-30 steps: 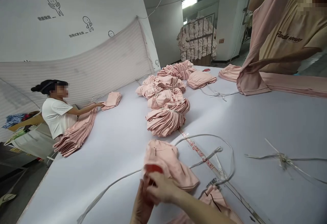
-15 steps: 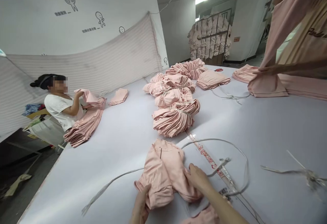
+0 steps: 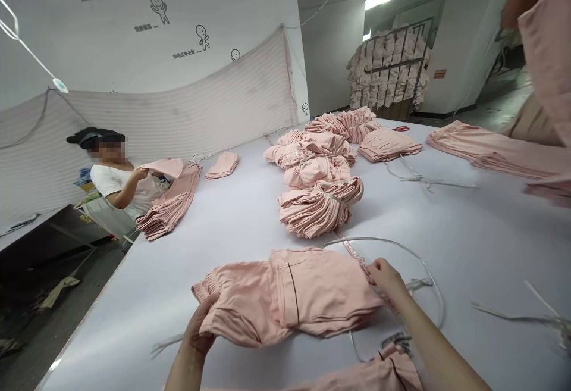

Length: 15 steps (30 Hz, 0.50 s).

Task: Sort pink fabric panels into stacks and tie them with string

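Note:
A stack of pink garment pieces (image 3: 294,293) lies spread flat on the white table (image 3: 223,230) just in front of me. My left hand (image 3: 198,331) grips the stack's left end, fingers curled over the gathered edge. My right hand (image 3: 386,278) is closed on the stack's right end, where a white tie cord (image 3: 419,257) loops past. More pink fabric (image 3: 366,373) lies at the near edge under my right forearm.
Tied bundles of pink pieces (image 3: 319,206) run down the table's middle. A seated person (image 3: 118,180) at the left edge handles a pink stack (image 3: 172,203). Another person at the far right holds pink cloth (image 3: 548,52). Loose cords (image 3: 526,316) lie right.
My hands have moved apart and pulled the bunched pink pieces out flat across the table. The view has shifted left. The person at the right has lifted their cloth away.

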Motion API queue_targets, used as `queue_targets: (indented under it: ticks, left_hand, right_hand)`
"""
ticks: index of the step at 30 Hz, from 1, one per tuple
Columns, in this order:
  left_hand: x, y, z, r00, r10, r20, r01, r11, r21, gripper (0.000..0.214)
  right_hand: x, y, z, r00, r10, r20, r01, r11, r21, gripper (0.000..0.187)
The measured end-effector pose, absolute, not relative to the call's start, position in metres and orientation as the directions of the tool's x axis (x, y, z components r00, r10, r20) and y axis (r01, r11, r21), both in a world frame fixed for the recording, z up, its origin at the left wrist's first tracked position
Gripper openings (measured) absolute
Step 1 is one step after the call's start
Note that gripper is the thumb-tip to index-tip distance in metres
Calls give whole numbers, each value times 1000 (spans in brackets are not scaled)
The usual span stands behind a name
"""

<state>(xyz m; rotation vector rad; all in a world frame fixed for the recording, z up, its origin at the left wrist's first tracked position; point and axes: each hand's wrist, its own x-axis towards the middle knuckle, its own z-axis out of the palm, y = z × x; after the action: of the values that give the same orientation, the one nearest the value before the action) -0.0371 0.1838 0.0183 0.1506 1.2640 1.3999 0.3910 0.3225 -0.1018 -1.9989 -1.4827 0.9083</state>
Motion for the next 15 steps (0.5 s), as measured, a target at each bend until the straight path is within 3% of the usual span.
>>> queue_targets:
  ticks: [3, 6, 8, 11, 15]
  left_hand:
    - [-31, 179, 9, -261, 764, -590, -638, 322, 700, 50]
    - [-26, 178, 1, -255, 781, -571, -664, 287, 690, 48]
    - [-24, 177, 1, -259, 792, -553, -671, 265, 693, 47]
    - [-20, 176, 5, -269, 790, -552, -672, 256, 695, 47]
    - [-11, 176, 9, -244, 795, -555, -667, 277, 691, 47]
  right_hand:
    - [381, 310, -92, 122, 987, -101, 770, -159, -619, 16]
    - [333, 279, -87, -142, 988, 59, 797, 150, -585, 19]
    - [289, 255, -86, -302, 952, 52, 759, 273, -592, 22]
    - [221, 229, -86, -370, 926, -77, 785, 267, -560, 32]
    - [159, 221, -89, -248, 947, -205, 861, 119, -494, 58]
